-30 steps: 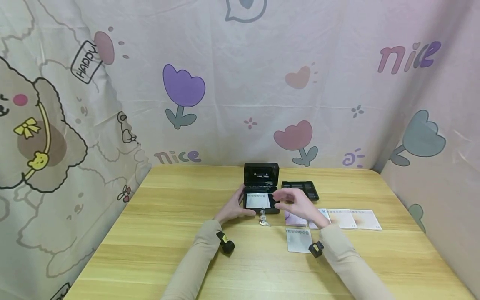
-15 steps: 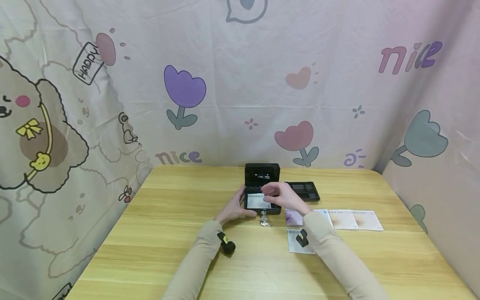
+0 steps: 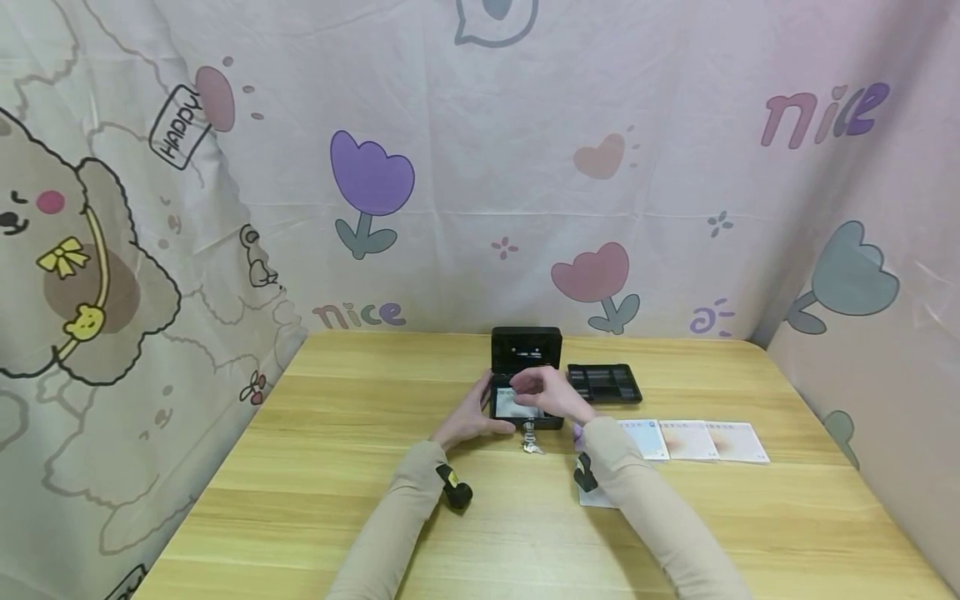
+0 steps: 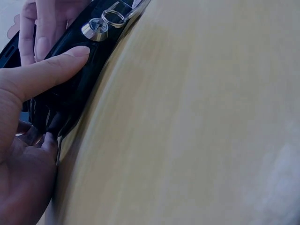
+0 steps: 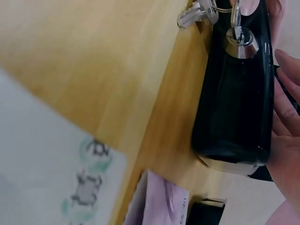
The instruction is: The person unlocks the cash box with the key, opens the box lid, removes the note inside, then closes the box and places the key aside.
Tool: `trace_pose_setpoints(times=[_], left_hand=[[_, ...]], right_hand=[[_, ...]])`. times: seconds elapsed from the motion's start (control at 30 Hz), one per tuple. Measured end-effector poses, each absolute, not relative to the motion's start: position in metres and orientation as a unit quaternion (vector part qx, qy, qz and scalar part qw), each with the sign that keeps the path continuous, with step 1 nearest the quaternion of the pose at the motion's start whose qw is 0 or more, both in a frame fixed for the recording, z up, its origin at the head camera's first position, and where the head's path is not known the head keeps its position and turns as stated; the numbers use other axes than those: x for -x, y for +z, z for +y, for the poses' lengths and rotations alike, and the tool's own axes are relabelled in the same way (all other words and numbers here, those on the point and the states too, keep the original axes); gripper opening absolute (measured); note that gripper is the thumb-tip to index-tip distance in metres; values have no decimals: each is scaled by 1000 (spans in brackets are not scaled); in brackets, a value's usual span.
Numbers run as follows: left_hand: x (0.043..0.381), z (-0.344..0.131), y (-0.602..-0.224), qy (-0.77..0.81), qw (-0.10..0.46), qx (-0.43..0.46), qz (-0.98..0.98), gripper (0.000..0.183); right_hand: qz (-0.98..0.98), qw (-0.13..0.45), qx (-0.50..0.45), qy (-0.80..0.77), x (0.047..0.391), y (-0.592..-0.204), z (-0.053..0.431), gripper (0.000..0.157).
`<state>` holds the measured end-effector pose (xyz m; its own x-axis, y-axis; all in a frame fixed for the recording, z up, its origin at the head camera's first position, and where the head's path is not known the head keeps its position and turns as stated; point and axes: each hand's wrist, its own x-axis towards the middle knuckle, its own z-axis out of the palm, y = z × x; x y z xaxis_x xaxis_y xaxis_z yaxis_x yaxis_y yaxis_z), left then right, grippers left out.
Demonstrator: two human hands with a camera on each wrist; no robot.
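A small black cash box (image 3: 527, 343) stands with its lid raised, a pale printed paper (image 3: 507, 405) lying inside. My left hand (image 3: 470, 417) grips the box's left side, its thumb (image 4: 56, 70) along the front wall near the lock (image 4: 95, 30). Keys on a ring (image 3: 531, 440) hang from that lock. Over the open box is my right hand (image 3: 553, 395), fingers pointing down at the paper. In the left wrist view these right fingers (image 4: 44, 30) look straight behind the front wall; their tips are partly hidden.
A black compartment tray (image 3: 604, 402) lies right of the box. Several note-like papers, including a blue one (image 3: 645, 439) and two peach ones (image 3: 688, 440), form a row at right. A purple one (image 5: 161, 201) and a whitish one (image 5: 42, 159) lie nearer, partly under the right sleeve.
My right hand has moved left from the box's right edge to over the paper inside, its forearm now covering more of the loose papers. The left hand keeps its hold.
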<state>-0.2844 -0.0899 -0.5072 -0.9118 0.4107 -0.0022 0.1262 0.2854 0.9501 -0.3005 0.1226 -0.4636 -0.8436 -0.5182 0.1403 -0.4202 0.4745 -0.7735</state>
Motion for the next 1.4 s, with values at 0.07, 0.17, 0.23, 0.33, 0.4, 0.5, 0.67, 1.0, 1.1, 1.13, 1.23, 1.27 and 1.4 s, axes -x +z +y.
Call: trace_pose_setpoints(times=[0.07,0.17,0.23,0.33,0.4,0.5,0.67,1.0,1.1,1.13,1.23,1.27,1.4], left_hand=[[284,-90,-507,571,123,-170,793,121],[284,-89,-507,574,123,-170,792,121],[284,-89,-507,577,123,-172,789,121],[284,-89,-507,580,122,-171,787,121],[284,-89,-507,578,123,-171,789,120],[283,-89,-507,574,122,-171,792,120],[284,-89,-507,572,121,-174,792,119],[283,-89,-505,573,119,-177,792,120],[283,-89,-506,570,119,-177,794,120],[284,-90,-506,568,119,-178,794,120],[284,-90,-506,567,121,-178,795,121],[284,-90,-507,567,122,-177,795,121],[284,-90,-507,571,119,-184,791,121]], right_hand=[[856,54,274,-436,302,-466,122,32],[855,54,272,-439,303,-468,121,32],[855,55,268,-440,303,-468,121,33],[858,56,262,-438,304,-469,121,33],[860,61,255,-437,304,-470,121,33],[863,67,249,-435,303,-471,121,33],[863,75,248,-434,304,-473,122,33],[869,80,255,-416,303,-470,121,35],[870,84,252,-416,301,-469,120,36],[870,83,253,-415,302,-469,120,36],[870,83,255,-413,301,-470,120,36],[871,82,255,-412,301,-470,120,36],[876,81,254,-403,302,-470,120,37]])
